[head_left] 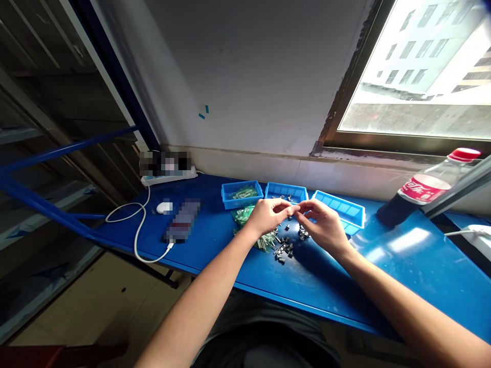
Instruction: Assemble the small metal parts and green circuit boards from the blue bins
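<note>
My left hand (267, 214) and my right hand (321, 223) meet fingertip to fingertip above the blue table. Both are closed in a pinch, and whatever sits between the fingers is too small to make out. Beneath them lies a loose pile of small dark metal fasteners (283, 250). Shinier metal pieces (303, 233) lie under my right hand. A clear bag of thin greenish pins (264, 242) is partly hidden by my left wrist. Behind my hands stand a blue bin with green pieces (242, 200), a middle blue bin (286, 187) with a few fasteners, and a right blue bin (347, 205).
A cola bottle (425, 189) leans at the right by the window. On the left lie a phone (182, 221) with a white cable (138, 245), a white earbud case (164, 207) and a power strip (169, 177). The table's front edge (291, 302) is near my lap.
</note>
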### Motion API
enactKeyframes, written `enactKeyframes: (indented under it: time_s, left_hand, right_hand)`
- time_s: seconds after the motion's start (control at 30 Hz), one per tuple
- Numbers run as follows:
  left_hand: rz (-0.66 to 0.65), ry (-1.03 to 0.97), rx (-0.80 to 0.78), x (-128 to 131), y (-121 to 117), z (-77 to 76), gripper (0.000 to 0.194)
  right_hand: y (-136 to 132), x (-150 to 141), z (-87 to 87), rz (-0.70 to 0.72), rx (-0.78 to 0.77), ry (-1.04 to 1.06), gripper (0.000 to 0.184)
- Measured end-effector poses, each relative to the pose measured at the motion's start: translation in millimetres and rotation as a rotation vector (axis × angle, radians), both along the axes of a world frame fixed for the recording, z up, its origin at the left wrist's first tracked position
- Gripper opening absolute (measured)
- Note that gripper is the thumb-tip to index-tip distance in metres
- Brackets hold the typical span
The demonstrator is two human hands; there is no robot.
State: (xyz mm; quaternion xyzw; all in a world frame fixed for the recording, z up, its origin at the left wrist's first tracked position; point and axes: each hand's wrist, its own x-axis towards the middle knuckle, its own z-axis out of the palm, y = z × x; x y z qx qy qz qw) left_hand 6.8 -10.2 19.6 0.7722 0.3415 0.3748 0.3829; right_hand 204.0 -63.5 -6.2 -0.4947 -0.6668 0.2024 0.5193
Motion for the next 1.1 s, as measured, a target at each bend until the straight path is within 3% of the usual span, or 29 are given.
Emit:
enactKeyframes:
  time_s: [0.2,0.33,0.47,0.73,0.87,1.0,1.1]
  left_hand:
    - [-0.05,-0.066,-0.022,2,7,-12.8,0.02]
    - [-0.03,-0.083,0.024,2,10,-17.0,0.018]
    - [-0.018,-0.033,0.093,1,9,-15.2,0.018]
    - [-0.04,-0.08,0.046,2,5,-11.2,0.017]
    - [0.016,0.007,0.09,2,2,-5.4,0.009]
    - [0.001,0.075,0.103,1,2,-3.2,0.023]
    - [-0.01,0.052,0.081,1,3,-6.5,0.019]
  right_hand:
    - [1,-1,-2.9,0.028,0.012,-0.022,0.013]
    - [-1,-1,-3.3,0.012,-0.076,0.033,0.023]
    - [1,-1,-6.5,0.012,-0.109,0.04,0.029]
    - [5,-1,-11.0,0.033,-0.116,0.029,0.015]
    - [3,-1,-7.1,-0.016,-0.068,-0.019,0.017]
    - [2,1,-5.6,-0.023,-0.065,-0.025,0.021]
    - [2,2,-6.5,0.017,-0.053,-0.016,0.019]
